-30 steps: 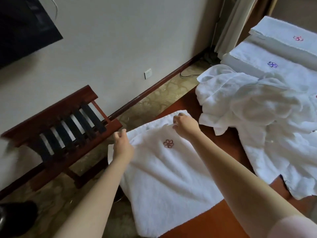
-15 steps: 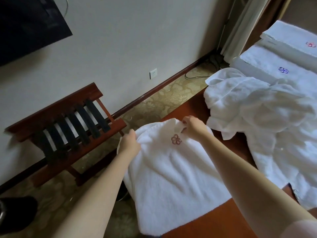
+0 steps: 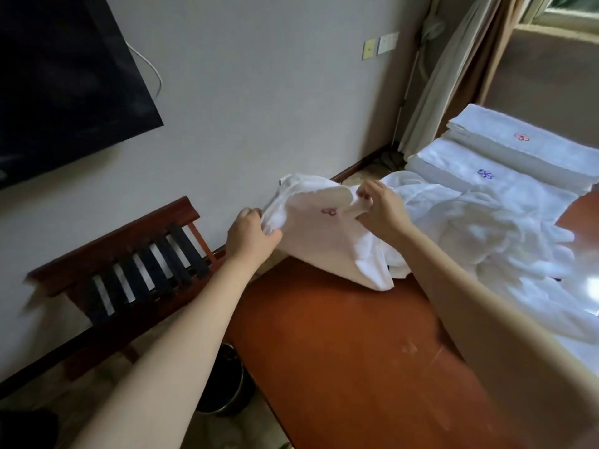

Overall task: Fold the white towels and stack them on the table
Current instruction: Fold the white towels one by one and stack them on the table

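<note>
Over the reddish-brown wooden table (image 3: 340, 351) I hold aloft the white terry towel with a red flower mark (image 3: 317, 241). My left hand (image 3: 249, 236) grips one edge, my right hand (image 3: 381, 210) pinches another. A loose pinch could drop it onto the crumpled white towel heap (image 3: 486, 228).

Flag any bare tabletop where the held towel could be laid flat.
Free: the near wood of the table, between its left edge, the held towel and the right forearm. Crowded: the loose towel pile covers the right side, with folded stacks behind it at the far end.
</note>
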A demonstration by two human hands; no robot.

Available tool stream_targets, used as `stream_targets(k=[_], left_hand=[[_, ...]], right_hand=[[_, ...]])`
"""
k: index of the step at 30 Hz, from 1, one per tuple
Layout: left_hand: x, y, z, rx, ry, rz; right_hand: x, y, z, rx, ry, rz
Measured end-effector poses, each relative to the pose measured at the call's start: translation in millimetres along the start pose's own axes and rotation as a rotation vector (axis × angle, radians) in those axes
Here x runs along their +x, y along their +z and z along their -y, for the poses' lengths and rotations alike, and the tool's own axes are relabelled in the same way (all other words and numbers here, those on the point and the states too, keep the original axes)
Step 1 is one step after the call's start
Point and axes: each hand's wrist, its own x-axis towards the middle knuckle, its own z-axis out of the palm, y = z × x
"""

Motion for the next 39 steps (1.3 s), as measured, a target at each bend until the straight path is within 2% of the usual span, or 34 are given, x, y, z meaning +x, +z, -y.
stream_targets(k=[2, 4, 6, 8, 10, 12, 15, 18, 20, 22, 25, 27, 29, 32, 36, 39], left_hand=[[-20.2, 11.7, 1.8, 0.077, 0.018, 0.088], [-44.9, 27.1, 6.7, 0.118, 0.034, 0.213], [-70.1, 41.3, 12.4, 0.145, -0.004, 0.455], [-93.0, 51.4, 17.9, 0.235, -0.002, 0.792], [-109.9, 56.6, 23.3, 0.242, -0.023, 0.95], [-117.9, 55.0, 24.7, 0.18, -0.047, 0.925], [-122.5, 43.7, 20.7, 0.209, 0.01, 0.823], [-122.8, 28.2, 12.0, 0.26, 0.048, 0.693], [-121.2, 17.8, 5.7, 0.361, 0.038, 0.599], [-121.0, 7.3, -0.2, 0.391, -0.046, 0.486], [-115.9, -5.1, -8.5, 0.296, -0.132, 0.322], [-105.1, -16.1, -15.1, 0.13, -0.213, 0.205], [-85.3, -28.3, -20.6, -0.097, -0.293, 0.077], [-51.6, -50.7, -27.2, -0.365, -0.338, -0.093], [-7.3, -81.5, -33.9, -0.524, -0.295, -0.228], [26.9, -99.1, -36.8, -0.564, -0.28, -0.27]], right_hand=[[-25.7, -0.1, -6.6, -0.066, 0.005, 0.085], [-57.7, 5.5, -15.7, -0.148, 0.047, 0.265], [-94.2, 11.6, -28.3, -0.217, 0.114, 0.476], [-128.8, 12.2, -40.7, -0.204, 0.243, 0.721], [-150.9, 7.8, -50.9, -0.127, 0.354, 0.965], [-160.1, 4.7, -55.0, -0.137, 0.397, 1.071], [-165.4, 8.6, -49.6, -0.325, 0.338, 1.168], [-167.4, 14.9, -40.8, -0.416, 0.298, 1.245], [-163.8, 12.5, -34.5, -0.462, 0.315, 1.21], [-155.4, 6.5, -26.6, -0.592, 0.229, 1.101], [-133.3, -5.9, -13.0, -0.75, 0.044, 0.85], [-113.7, -15.8, -2.0, -0.744, 0.011, 0.741], [-88.5, -29.2, 9.7, -0.636, 0.048, 0.692], [-47.4, -54.1, 28.8, -0.284, 0.171, 0.564], [0.8, -73.5, 52.1, 0.198, 0.281, 0.28], [34.1, -75.6, 70.5, 0.294, 0.268, 0.115]])
